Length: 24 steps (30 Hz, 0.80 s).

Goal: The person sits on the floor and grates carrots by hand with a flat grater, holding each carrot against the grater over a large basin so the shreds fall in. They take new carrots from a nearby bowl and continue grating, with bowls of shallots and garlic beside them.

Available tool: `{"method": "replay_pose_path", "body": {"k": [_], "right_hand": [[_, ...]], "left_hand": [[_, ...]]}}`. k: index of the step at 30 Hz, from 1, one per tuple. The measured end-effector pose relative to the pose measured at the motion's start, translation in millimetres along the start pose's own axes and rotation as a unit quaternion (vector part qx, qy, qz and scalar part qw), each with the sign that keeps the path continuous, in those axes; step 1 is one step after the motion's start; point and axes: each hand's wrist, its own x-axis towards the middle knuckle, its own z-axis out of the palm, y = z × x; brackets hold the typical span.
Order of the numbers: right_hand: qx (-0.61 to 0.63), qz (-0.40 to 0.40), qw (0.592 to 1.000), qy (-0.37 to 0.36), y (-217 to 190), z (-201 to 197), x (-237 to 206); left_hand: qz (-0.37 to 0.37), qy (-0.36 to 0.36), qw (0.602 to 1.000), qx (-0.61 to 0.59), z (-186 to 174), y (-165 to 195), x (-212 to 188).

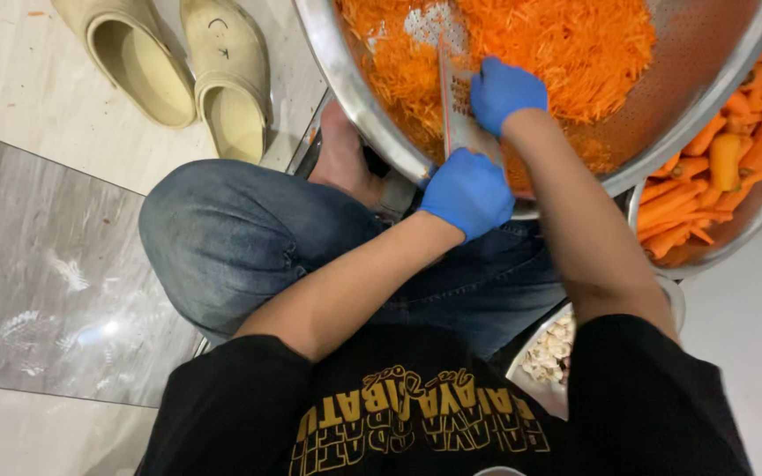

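Down on the floor, sat cross-legged in blue jeans (249, 247) with a big steel colander bowl (354, 97) tipped against the knee. Left hand (469, 192) in a blue glove, closed round the lower end of a flat metal grater (453, 106) right at the bowl's rim, holding it propped so it slanted up into the bowl. Right hand (504, 91), gloved in blue too, pressed down on the grater face a bit higher up, fingers curled over whatever was being grated; couldn't tell what, completely hidden under the glove. Hands close together, one just above the other on the same grater, not touching each other as far as could be seen. Heaps of shredded carrot (566, 44) piled inside the bowl, all around and beyond the grater. Off to the right, just beside the big bowl, a second steel bowl (751, 225) full of whole peeled carrots (707, 176). Lower down by the right arm, a smaller bowl (553, 353) with pale chunky bits, mostly hidden by the black sleeve. Pair of beige clogs (187, 70) parked on the tile at top left, well apart from everything.
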Motion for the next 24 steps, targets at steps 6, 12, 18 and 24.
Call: {"method": "replay_pose_path", "body": {"k": [6, 12, 18, 24], "right_hand": [[-0.016, -0.105, 0.990, -0.094, 27, 9, -44], [0.028, -0.047, 0.998, 0.043, 8, 15, 2], [0.009, -0.158, 0.985, -0.072, 35, -5, -66], [-0.001, -0.106, 0.994, 0.025, 5, 12, -6]], "left_hand": [[0.011, 0.001, 1.000, -0.001, 3, -3, -6], [0.001, -0.045, 0.999, -0.004, -2, -1, -3], [-0.023, -0.041, 0.998, -0.031, -4, 2, 1], [-0.029, -0.054, 0.998, 0.000, 2, 1, 1]]}}
